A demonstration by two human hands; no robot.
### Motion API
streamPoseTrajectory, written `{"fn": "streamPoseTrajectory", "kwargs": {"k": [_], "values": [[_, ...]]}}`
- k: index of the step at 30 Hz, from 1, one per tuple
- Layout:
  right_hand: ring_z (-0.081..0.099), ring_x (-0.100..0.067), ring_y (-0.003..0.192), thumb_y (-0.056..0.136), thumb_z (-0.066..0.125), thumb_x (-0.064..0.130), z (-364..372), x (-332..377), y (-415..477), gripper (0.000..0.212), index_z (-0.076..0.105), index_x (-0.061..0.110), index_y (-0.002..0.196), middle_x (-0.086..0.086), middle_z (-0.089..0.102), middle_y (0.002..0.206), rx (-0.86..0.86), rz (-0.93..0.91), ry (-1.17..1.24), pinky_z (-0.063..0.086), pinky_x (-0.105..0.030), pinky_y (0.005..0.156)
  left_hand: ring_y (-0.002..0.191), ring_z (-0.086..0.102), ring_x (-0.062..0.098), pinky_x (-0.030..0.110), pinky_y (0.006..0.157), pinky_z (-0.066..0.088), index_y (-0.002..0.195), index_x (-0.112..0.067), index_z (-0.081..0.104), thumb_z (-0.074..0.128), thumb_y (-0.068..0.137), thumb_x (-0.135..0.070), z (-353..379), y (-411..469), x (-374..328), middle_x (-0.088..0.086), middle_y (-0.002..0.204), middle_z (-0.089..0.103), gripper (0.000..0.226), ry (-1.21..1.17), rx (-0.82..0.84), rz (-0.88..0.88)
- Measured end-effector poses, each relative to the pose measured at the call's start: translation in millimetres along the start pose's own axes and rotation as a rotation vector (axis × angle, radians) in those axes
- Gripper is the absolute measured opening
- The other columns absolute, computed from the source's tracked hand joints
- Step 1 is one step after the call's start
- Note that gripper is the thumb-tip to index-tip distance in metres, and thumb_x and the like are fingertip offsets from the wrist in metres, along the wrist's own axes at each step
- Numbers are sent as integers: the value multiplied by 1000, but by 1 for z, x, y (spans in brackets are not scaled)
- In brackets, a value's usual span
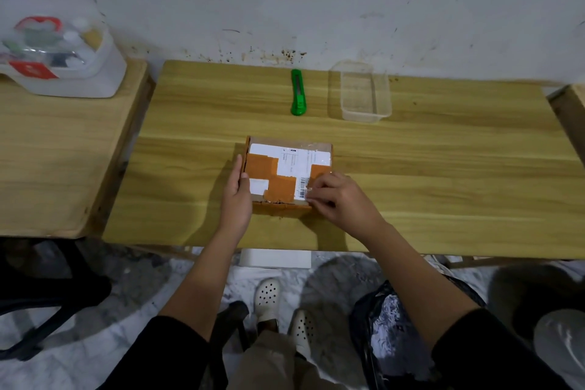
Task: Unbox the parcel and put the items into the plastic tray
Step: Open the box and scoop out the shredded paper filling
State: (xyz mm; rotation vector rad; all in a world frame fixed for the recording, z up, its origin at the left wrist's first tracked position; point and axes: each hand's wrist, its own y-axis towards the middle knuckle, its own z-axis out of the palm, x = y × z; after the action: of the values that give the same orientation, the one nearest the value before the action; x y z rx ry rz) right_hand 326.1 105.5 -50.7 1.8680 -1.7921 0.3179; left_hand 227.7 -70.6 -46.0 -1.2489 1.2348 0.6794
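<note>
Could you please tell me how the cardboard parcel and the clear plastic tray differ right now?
The parcel is opaque brown cardboard, still taped shut with a white label; the plastic tray is transparent, open-topped and empty. The parcel sits near the table's front edge with the left hand and right hand on it; the tray stands untouched by the wall. Both rest on the table.

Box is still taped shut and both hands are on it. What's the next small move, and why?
Probably keep the left hand bracing the parcel while the right hand picks the clear tape loose at its near right corner. The parcel is still sealed; if the tape won't lift, the green cutter lies beyond it.
</note>
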Motion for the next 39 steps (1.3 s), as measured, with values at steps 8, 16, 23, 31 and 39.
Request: {"fn": "streamPoseTrajectory", "kwargs": {"k": [8, 16, 23, 31, 39], "values": [[59, -25, 79, 75, 73, 19, -5, 15, 17, 20, 73, 11, 93, -7, 67, 86, 98, 22, 78, 47, -31, 72, 137, 27, 9, 11, 93, 25, 145, -25, 27, 30, 101, -20, 0, 2, 4, -6, 153, 28, 44, 34, 2, 16], [56, -26, 93, 72, 77, 23, -11, 15, 24, 34, 70, 10, 102, -8, 64, 97, 195, 86, 94, 47, -36, 82, 140, 27, 14, 16, 97, 25, 145, -25, 27, 27, 102, -24, 5, 2, 9, -3, 153, 28, 44, 59, -28, -1], [63, -25, 69, 72, 70, 11, 0, 20, 17, 10, 76, 9, 81, -6, 69, 77, 95, -88, 17, 54, -32, 61, 137, 32, 15, 20, 96, 29, 144, -25, 30, 29, 101, -24, 4, 5, 12, -2, 151, 32, 43, 39, -25, -8], [55, -23, 71, 79, 60, 9, -12, 31, 19, 9, 67, 5, 77, -8, 66, 75, -64, -60, 33, 47, -32, 68, 140, 25, 13, 14, 101, 20, 140, -17, 40, 33, 100, -30, 0, -6, -9, 1, 151, 31, 43, 176, -73, 115], [49, -17, 82, 90, 45, 19, -63, 21, 81, 22, 62, 6, 86, -8, 61, 83, -243, 34, -7, 33, -19, 74, 126, 43, 6, 17, 101, 35, 137, -21, 40, 41, 92, -43, 7, 29, -55, -6, 136, 47, 50, 155, 69, 345]]}}
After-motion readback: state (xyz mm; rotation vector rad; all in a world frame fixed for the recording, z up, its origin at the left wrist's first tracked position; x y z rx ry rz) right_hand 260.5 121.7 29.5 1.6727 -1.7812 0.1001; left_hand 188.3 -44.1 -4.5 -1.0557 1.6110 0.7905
